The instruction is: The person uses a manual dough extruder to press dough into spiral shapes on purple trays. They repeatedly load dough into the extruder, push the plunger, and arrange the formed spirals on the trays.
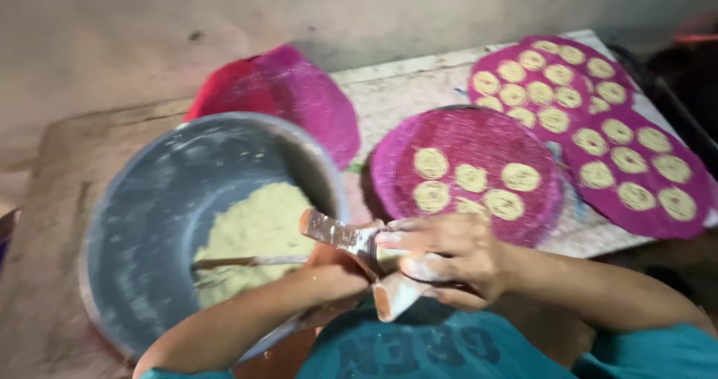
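The person's two hands meet just above the near rim of a big grey bowl (pixel 149 222) holding pale dough (pixel 254 233). The left hand (pixel 333 278) is curled around the lower body of a wooden press (pixel 351 263), fingers pressed together on it; the right hand (pixel 449 259) lies over the press's upper end, fingers (pixel 407 238) close together and dusted with flour, gripping it. A thin stick (pixel 247 260) rests in the dough just left of the left fingers. Beyond the right fingers, on the counter (pixel 419 72), lies a purple mat (pixel 464 173) with seven pale coils (pixel 520 176), part of it bare; two more mats (pixel 636 170) farther right are full, and an unfilled pink mat (pixel 299 99) lies behind the bowl. By the look of it, the press is being handled between squeezes, and laying another coil would call for carrying it over the bare part of the near mat.
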